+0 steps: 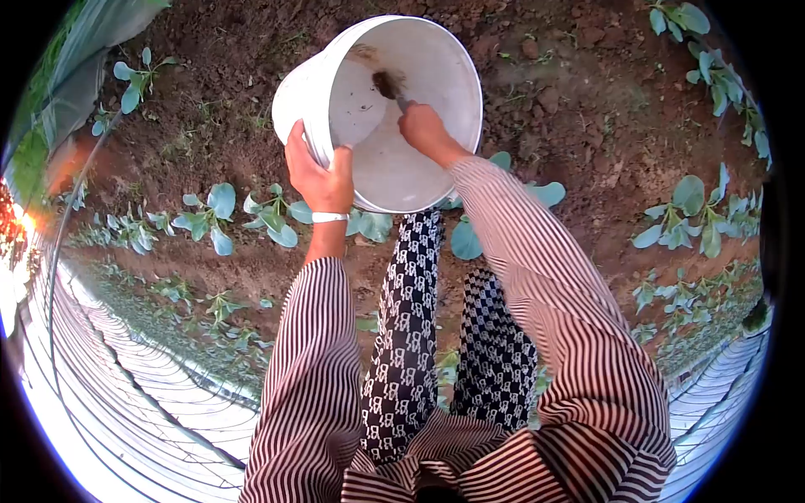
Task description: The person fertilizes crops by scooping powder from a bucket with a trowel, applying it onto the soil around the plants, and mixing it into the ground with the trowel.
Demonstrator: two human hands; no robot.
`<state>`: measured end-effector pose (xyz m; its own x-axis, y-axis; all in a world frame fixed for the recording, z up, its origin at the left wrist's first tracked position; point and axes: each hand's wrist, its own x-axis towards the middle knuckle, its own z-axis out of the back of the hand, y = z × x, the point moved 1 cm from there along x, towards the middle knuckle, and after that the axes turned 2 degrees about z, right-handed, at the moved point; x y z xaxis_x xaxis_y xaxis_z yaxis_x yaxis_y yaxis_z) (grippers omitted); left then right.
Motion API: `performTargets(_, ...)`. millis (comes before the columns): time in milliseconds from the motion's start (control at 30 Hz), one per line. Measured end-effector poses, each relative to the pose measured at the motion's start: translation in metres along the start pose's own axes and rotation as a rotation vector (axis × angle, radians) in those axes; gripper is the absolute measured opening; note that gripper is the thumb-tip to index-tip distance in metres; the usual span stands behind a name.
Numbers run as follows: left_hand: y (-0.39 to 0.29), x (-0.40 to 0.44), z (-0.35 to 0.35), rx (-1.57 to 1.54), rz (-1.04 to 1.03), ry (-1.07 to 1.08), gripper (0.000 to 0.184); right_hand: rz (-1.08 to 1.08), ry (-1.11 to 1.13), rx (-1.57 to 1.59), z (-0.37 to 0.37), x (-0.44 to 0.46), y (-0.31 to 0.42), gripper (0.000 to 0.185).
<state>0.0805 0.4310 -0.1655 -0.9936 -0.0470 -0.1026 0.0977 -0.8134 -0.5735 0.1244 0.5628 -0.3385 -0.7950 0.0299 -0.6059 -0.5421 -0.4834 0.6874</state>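
A white bucket [408, 172] is tilted on its side, its mouth turned toward me and its inside showing. My left hand [323, 172] is closed on the bucket's near-left rim, thumb at the inner edge and fingers on the outer wall. Inside the bucket, my right hand [426, 130] is closed around a small grey-handled tool [404, 103] that points at the bottom. Dark brown soil [387, 84] is at the tool's far end, which hides that end's shape. A few crumbs and a brown smear lie on the bucket's inner surface.
Brown soil [579, 109] spreads around the bucket. Leafy seedlings [210, 218] grow in rows at the left, with more plants [692, 214] at the right. Some leaves [465, 239] are close below the bucket, beside my legs. Clear plastic sheeting [92, 50] hangs at the upper left.
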Motion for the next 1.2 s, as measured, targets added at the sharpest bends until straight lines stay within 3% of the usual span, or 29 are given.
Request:
performTargets(67, -0.004, 0.000, -0.004, 0.005, -0.017, -0.003, 0.062, 0.107, -0.013, -0.006, -0.030, 0.013, 0.008, 0.025)
performTargets(100, -0.007, 0.000, -0.005, 0.003, -0.014, 0.001, 0.062, 0.008, -0.044, 0.096, -0.044, 0.019, 0.007, 0.024)
performTargets(200, 0.000, 0.000, -0.002, -0.006, -0.014, -0.013, 0.060, 0.067, -0.005, 0.241, -0.044, 0.025, -0.014, 0.026)
performTargets(333, 0.007, 0.003, -0.001, -0.009, -0.006, -0.036, 0.057, -0.328, 0.276, 0.797, 0.026, -0.017, -0.028, 0.023)
performTargets(500, 0.019, 0.005, -0.004, -0.064, 0.000, -0.038, 0.062, -0.293, 0.421, 0.951, 0.119, -0.089, -0.043, 0.035)
performTargets(533, 0.026, 0.005, -0.008, -0.118, -0.030, -0.062, 0.061, -0.279, 0.415, 0.962, 0.132, -0.106, -0.054, 0.038)
performTargets(600, 0.007, 0.005, -0.009, -0.299, 0.162, -0.016, 0.059, -0.183, 0.348, 1.037, 0.150, -0.137, -0.076, 0.043)
performTargets(667, -0.002, 0.006, -0.006, -0.035, 0.075, -0.024, 0.058, -0.225, 0.253, 1.055, 0.171, -0.174, -0.096, 0.047)
performTargets(867, 0.002, 0.018, -0.008, 0.028, 0.056, -0.056, 0.056, -0.362, -0.102, 1.056, 0.205, -0.271, -0.203, 0.050)
performTargets(1033, 0.009, 0.029, -0.006, -0.020, 0.071, -0.058, 0.054, -0.467, -0.390, 0.627, 0.173, -0.320, -0.285, 0.048)
performTargets(1133, 0.003, 0.026, -0.006, -0.072, 0.100, -0.067, 0.046, -0.124, -0.685, 0.004, 0.101, -0.312, -0.322, 0.045)
performTargets(1167, 0.009, 0.029, -0.005, -0.099, 0.100, -0.047, 0.048, -0.256, -0.599, -0.116, 0.091, -0.311, -0.322, 0.042)
performTargets(1200, 0.007, 0.030, -0.007, -0.128, 0.100, -0.030, 0.049, -0.282, -0.661, -0.102, 0.088, -0.312, -0.322, 0.042)
